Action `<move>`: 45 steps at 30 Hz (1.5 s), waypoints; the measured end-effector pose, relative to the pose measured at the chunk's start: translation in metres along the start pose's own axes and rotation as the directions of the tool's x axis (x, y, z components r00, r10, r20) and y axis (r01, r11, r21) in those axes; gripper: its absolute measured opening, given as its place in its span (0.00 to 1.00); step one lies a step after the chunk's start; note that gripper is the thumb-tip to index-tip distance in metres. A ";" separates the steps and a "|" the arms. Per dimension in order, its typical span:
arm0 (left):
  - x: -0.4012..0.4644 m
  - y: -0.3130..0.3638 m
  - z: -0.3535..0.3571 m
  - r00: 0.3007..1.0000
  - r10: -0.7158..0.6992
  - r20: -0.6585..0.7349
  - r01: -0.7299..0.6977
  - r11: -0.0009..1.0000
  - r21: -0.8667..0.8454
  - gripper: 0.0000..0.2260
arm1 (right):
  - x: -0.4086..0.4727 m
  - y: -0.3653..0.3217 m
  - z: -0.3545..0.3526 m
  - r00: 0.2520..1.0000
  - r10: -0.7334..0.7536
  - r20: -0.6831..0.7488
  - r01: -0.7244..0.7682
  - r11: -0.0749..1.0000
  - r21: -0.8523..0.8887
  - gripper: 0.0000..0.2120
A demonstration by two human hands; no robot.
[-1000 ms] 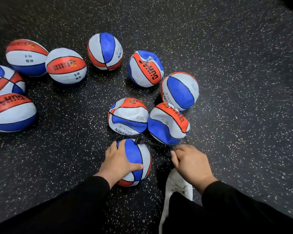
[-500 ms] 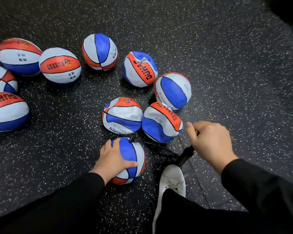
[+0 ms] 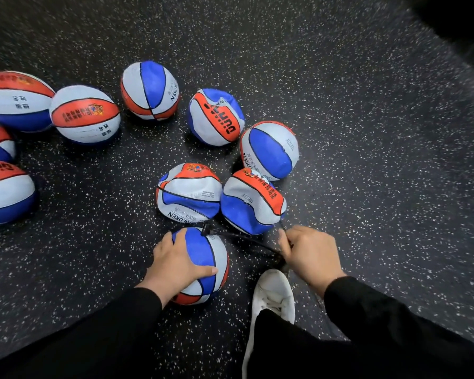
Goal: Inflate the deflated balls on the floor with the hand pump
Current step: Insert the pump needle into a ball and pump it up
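A red, white and blue ball [image 3: 212,258] lies on the floor in front of me, and my left hand [image 3: 175,262] rests on top of it with fingers spread. A black hose [image 3: 238,236] runs from a valve fitting [image 3: 205,229] on the ball's far side to the pump, which is mostly hidden under my right hand [image 3: 309,254]. My right hand grips the pump handle, low down near my white shoe [image 3: 271,299]. Two crumpled deflated balls [image 3: 189,192] [image 3: 251,201] lie just beyond.
Several more red, white and blue balls lie scattered on the dark speckled floor [image 3: 367,160]: a dented one [image 3: 216,117], rounder ones [image 3: 268,150] [image 3: 149,90] [image 3: 85,114], and a cluster at the left edge [image 3: 7,192]. The floor to the right is bare.
My right hand rose with the pump handle half a second ago and has come back down low by my shoe. My left hand has stayed on the ball.
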State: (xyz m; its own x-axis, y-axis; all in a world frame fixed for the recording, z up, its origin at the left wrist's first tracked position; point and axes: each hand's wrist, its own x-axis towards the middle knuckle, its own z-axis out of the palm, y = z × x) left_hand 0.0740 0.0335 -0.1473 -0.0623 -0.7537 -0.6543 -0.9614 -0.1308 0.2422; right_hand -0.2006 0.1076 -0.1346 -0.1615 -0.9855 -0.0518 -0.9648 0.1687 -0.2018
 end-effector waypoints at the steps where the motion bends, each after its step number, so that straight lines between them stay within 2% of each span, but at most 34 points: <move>1: -0.001 -0.001 0.000 1.000 0.000 0.002 0.000 1.000 0.001 0.60 | 0.007 -0.002 -0.017 0.999 0.015 -0.041 -0.014 1.000 0.021 0.23; 4: -0.003 -0.004 0.003 1.000 0.011 -0.014 -0.011 1.000 -0.010 0.60 | 0.034 -0.010 -0.064 0.997 0.002 -0.079 -0.003 1.000 -0.012 0.24; 6: -0.003 -0.004 0.002 1.000 0.014 -0.007 -0.014 1.000 -0.007 0.60 | 0.038 -0.010 -0.069 0.997 0.014 -0.081 -0.016 1.000 -0.025 0.25; 11: -0.005 -0.007 -0.002 0.999 0.043 0.033 -0.041 0.998 -0.041 0.61 | 0.006 0.008 -0.005 0.990 0.108 -0.096 -0.103 0.993 0.052 0.24; 13: -0.005 -0.010 -0.005 0.997 0.059 0.053 -0.056 0.996 -0.064 0.60 | -0.009 0.009 0.021 0.995 0.074 -0.062 -0.072 0.997 0.036 0.22; 17: -0.004 -0.026 -0.013 0.993 0.076 0.094 -0.068 0.994 -0.086 0.62 | -0.021 -0.009 0.045 0.995 -0.099 -0.007 0.099 0.995 -0.015 0.21; 20: -0.004 -0.037 -0.016 0.986 0.093 0.137 -0.075 0.989 -0.126 0.64 | 0.000 -0.002 0.029 0.995 0.068 0.067 -0.065 0.997 -0.048 0.22; 22: -0.006 -0.035 -0.015 0.987 0.105 0.124 -0.090 0.989 -0.117 0.63 | 0.006 0.006 0.012 0.987 0.128 0.099 -0.125 0.991 -0.040 0.22; 26: -0.013 -0.023 -0.012 0.997 0.082 0.010 -0.081 0.991 -0.107 0.59 | 0.021 -0.005 -0.043 0.997 0.063 -0.044 -0.062 0.997 0.041 0.24; 29: -0.014 -0.022 -0.014 0.997 0.077 0.001 -0.077 0.994 -0.078 0.57 | 0.026 -0.008 -0.059 0.990 0.034 -0.139 -0.025 0.997 0.067 0.25; 33: -0.011 -0.016 -0.010 0.996 0.090 -0.011 -0.091 0.993 -0.080 0.58 | 0.002 0.000 -0.011 0.979 0.149 -0.137 -0.137 0.986 0.098 0.25; 35: -0.007 -0.015 -0.010 0.995 0.096 0.035 -0.093 0.993 -0.075 0.60 | -0.011 0.000 0.016 0.987 0.124 -0.103 -0.116 0.990 0.082 0.24; 39: -0.005 -0.019 -0.013 0.987 0.086 0.136 -0.087 0.996 -0.001 0.66 | -0.026 -0.004 0.040 0.997 -0.032 -0.066 0.034 0.999 0.029 0.23; 42: -0.009 -0.015 -0.014 0.989 0.111 0.093 -0.115 0.992 0.047 0.61 | -0.017 0.001 0.035 0.997 0.036 -0.062 -0.035 0.999 0.023 0.22; 45: -0.011 -0.011 -0.018 0.995 0.097 -0.038 -0.097 0.995 -0.006 0.50 | -0.009 0.002 0.023 0.998 0.056 -0.003 -0.056 0.998 0.015 0.23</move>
State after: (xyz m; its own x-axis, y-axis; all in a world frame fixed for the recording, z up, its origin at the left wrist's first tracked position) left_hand 0.0900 0.0319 -0.1300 -0.1449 -0.7869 -0.5998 -0.9490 -0.0609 0.3092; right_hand -0.1964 0.1174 -0.1570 -0.2162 -0.9745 -0.0598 -0.9510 0.2241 -0.2131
